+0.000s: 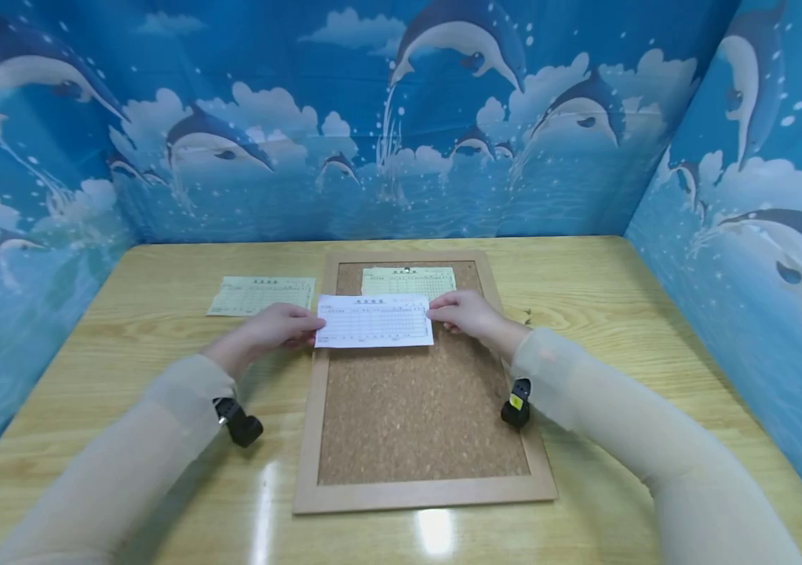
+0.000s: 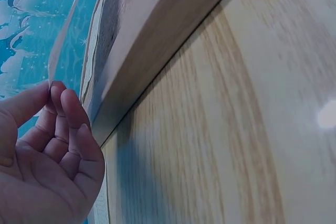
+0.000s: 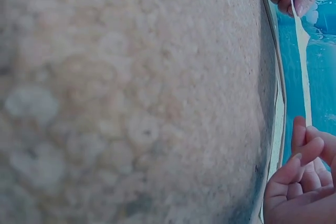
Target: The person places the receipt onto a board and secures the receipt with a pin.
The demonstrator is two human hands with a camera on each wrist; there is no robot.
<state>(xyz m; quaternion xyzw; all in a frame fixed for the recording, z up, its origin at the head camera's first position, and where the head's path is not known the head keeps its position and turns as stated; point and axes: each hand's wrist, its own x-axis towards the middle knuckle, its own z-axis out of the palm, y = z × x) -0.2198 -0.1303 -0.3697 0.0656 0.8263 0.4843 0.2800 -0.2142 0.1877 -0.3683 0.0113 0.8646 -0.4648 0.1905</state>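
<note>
A white printed form (image 1: 374, 323) with a table of lines is held between both hands, raised over the upper part of a cork board (image 1: 422, 416). My left hand (image 1: 281, 326) pinches its left edge between thumb and fingers. At the opposite edge my right hand (image 1: 468, 314) pinches it the same way. Seen edge-on, the paper (image 2: 63, 35) shows as a thin strip in the left wrist view, and likewise the strip (image 3: 303, 61) in the right wrist view. Behind it a pale green form (image 1: 408, 281) lies at the board's top, its lower part hidden.
Another pale green form (image 1: 260, 295) lies on the wooden table (image 1: 599, 314) left of the board. A small pin or clip (image 1: 406, 270) sits at the top of the form on the board. Blue dolphin-print curtains (image 1: 373, 188) stand at the back and both sides.
</note>
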